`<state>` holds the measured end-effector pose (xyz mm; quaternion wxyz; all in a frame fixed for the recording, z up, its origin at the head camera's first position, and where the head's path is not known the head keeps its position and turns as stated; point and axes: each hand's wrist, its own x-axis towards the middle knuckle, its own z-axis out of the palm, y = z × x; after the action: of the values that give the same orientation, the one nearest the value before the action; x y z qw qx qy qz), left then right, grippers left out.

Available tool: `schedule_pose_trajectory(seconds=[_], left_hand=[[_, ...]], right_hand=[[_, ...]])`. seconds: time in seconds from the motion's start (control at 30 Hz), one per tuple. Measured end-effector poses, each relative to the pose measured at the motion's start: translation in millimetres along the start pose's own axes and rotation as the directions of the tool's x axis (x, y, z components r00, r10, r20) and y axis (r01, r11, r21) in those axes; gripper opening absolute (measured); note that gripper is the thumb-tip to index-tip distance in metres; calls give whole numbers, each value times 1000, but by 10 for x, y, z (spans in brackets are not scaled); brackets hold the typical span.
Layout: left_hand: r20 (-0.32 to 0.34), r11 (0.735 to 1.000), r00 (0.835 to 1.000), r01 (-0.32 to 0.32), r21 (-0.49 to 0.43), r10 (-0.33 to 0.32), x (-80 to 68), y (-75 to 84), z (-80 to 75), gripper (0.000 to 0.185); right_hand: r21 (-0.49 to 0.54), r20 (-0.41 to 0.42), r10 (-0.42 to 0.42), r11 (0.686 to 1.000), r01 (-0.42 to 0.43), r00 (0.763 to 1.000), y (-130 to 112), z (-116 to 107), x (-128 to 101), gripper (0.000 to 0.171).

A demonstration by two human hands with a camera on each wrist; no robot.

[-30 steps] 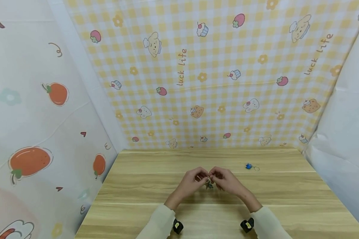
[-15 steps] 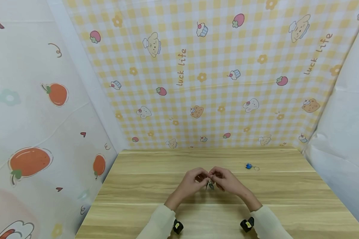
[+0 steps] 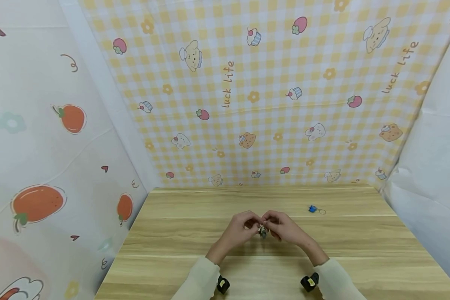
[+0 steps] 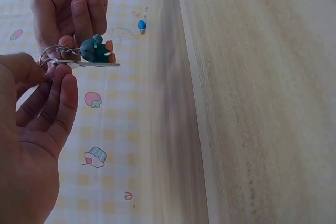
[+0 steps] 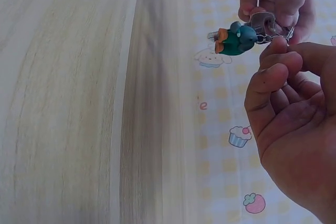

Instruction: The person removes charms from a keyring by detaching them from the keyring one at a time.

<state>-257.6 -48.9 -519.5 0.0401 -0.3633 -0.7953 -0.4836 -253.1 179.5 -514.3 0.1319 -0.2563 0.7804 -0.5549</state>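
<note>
Head view shows both hands meeting at lower centre of the frame above the wooden table (image 3: pixel 172 241): the left hand (image 3: pixel 243 227) and right hand (image 3: pixel 283 227) each pinch a keyring (image 4: pixel 48 61) carrying a teal figure charm (image 5: pixel 236 39) and a flat key (image 4: pixel 97 64). From above, fingers hide most of it. Right of centre lies a tiny blue keychain (image 3: pixel 313 208), its shape unclear.
</note>
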Motion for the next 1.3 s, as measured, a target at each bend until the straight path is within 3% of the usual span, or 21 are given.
schedule_pose_trajectory(seconds=[0.2, 0.37, 0.53, 0.7, 0.9, 1.3], left_hand=[[10, 1000, 1000, 7, -19, -7, 0, 4, -4, 15], [6, 999, 999, -46, 10, 46, -7, -9, -13, 12], [-26, 994, 996, -83, 73, 85, -3, -19, -12, 10], [-43, 993, 997, -66, 102, 71, -1, -27, -12, 8], [-62, 990, 995, -69, 125, 77, -2, -46, 4, 8], [-71, 985, 989, -119, 127, 129, -16, -18, 17, 7]], right_hand=[[21, -7, 15, 1000, -15, 1000, -3, 3, -1, 23], [1, -12, 19, 1000, -19, 1000, -26, 18, -13, 23], [-50, -76, 14, 999, -18, 997, -71, 15, -36, 24], [-101, -137, -6, 995, -8, 991, -96, -2, -47, 17], [-140, -128, -48, 990, 30, 991, -132, 20, -39, 10], [-77, -98, -33, 997, 26, 995, -124, 77, -26, 10]])
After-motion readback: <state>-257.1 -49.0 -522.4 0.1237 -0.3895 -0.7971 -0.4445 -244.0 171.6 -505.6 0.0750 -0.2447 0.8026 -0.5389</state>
